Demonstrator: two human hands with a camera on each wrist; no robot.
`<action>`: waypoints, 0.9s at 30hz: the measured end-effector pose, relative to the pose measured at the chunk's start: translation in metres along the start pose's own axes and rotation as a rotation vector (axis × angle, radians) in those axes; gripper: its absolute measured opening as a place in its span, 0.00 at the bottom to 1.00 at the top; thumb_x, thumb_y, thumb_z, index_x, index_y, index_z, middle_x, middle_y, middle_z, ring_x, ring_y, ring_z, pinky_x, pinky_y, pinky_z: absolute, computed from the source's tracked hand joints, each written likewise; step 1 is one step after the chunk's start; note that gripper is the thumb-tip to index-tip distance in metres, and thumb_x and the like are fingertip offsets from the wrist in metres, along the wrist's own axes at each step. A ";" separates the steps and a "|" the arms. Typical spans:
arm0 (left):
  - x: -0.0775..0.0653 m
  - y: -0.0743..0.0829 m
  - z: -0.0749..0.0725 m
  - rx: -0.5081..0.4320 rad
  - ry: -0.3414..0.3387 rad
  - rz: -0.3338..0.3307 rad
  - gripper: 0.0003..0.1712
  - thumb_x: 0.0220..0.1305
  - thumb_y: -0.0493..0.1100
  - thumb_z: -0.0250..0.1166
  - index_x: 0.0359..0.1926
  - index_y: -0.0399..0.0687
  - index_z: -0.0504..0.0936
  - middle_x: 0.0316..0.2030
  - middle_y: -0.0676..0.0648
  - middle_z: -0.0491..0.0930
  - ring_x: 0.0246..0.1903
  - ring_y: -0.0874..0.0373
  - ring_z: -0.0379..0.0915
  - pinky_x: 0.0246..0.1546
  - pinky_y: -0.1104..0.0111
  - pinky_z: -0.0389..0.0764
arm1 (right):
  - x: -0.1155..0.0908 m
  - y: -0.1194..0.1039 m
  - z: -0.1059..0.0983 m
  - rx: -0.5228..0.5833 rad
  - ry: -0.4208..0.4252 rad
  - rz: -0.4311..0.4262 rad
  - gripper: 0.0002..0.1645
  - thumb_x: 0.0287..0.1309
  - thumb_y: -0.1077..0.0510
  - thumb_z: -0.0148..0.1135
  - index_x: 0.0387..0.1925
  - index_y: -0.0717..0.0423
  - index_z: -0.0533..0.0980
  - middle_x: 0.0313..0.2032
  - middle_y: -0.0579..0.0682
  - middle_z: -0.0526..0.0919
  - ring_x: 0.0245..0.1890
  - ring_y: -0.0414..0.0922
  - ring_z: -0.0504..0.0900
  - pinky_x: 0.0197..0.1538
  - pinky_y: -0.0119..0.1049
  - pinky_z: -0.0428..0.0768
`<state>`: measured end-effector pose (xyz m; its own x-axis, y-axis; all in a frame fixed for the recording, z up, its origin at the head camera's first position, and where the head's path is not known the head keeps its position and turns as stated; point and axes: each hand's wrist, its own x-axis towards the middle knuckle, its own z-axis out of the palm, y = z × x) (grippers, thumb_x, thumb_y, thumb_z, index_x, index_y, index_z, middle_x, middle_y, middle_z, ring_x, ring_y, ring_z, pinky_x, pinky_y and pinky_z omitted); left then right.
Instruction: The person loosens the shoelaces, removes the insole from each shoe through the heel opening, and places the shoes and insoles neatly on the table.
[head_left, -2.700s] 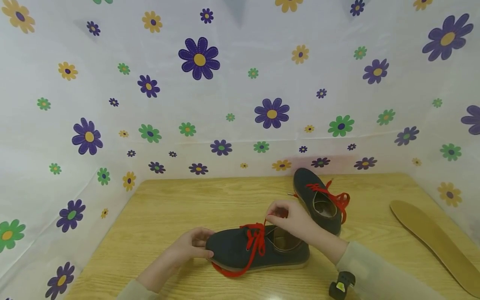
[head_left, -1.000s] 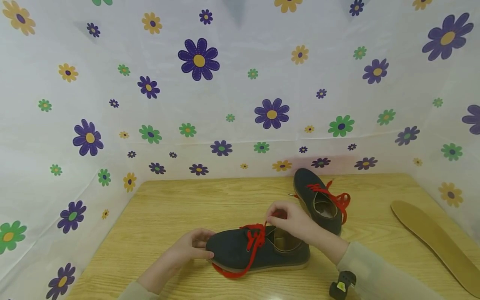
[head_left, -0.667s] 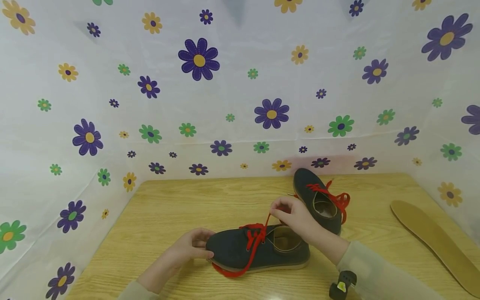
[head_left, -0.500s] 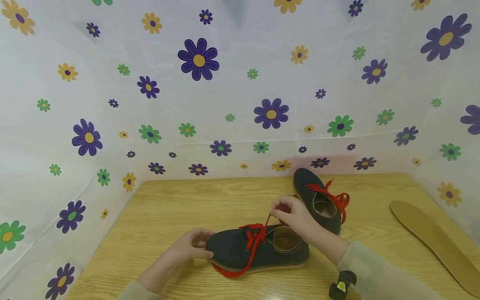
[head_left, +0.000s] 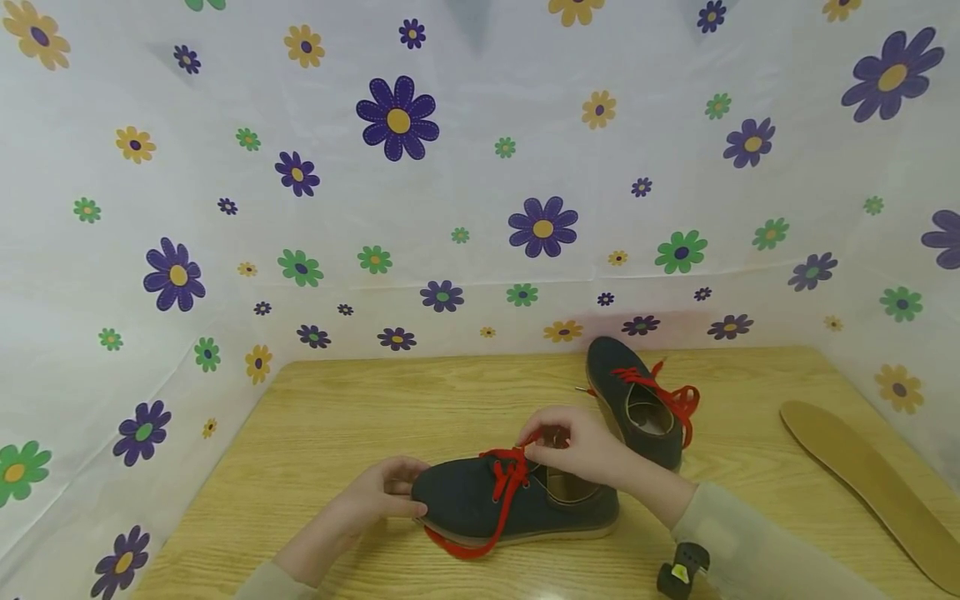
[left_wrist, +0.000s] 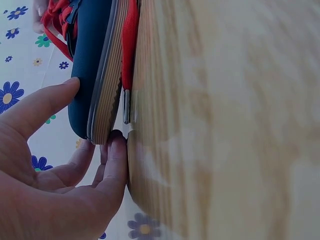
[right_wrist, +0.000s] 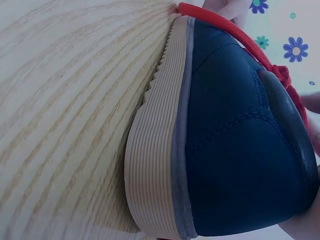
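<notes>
A white cloth printed with purple, green and yellow flowers rises around a wood-grain desk, where a person works bare-handed. Closest to us, the near shoe, dark blue, rests sole down with its toe to the person's left. The left hand has its grip curled around that toe, thumb on the upper. The right hand has its grip narrowed to a pinch on the red lace, just in front of the shoe's opening. A loose stretch trails along the near side, its metal tip hanging beside the sole.

From where I stand, the shoe looks fairly light and not fragile: a soft upper that would dent if squeezed, over a thick, ridged sole that is probably stiff and slow to slide. The toe and the sole's edge seem its surest holds. The lace appears limp and almost weightless, best pinched close to the work; its tip is likely slippery.

Off to the right lies a flat tan insole. Farther back, the far shoe, also red-laced, sits near the cloth.
</notes>
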<state>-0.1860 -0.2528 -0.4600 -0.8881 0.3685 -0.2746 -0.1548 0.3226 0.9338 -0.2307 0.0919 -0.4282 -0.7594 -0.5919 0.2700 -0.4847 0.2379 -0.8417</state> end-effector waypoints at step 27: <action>-0.001 0.000 -0.001 -0.002 -0.019 0.020 0.37 0.64 0.35 0.74 0.69 0.27 0.70 0.60 0.37 0.79 0.50 0.56 0.81 0.54 0.64 0.82 | -0.002 -0.002 0.000 -0.018 0.076 0.119 0.05 0.62 0.63 0.73 0.33 0.60 0.84 0.32 0.49 0.83 0.30 0.35 0.75 0.36 0.28 0.74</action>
<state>-0.1858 -0.2538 -0.4594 -0.8829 0.3912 -0.2598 -0.1376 0.3133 0.9396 -0.2280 0.0927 -0.4273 -0.8421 -0.4993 0.2040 -0.3967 0.3169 -0.8615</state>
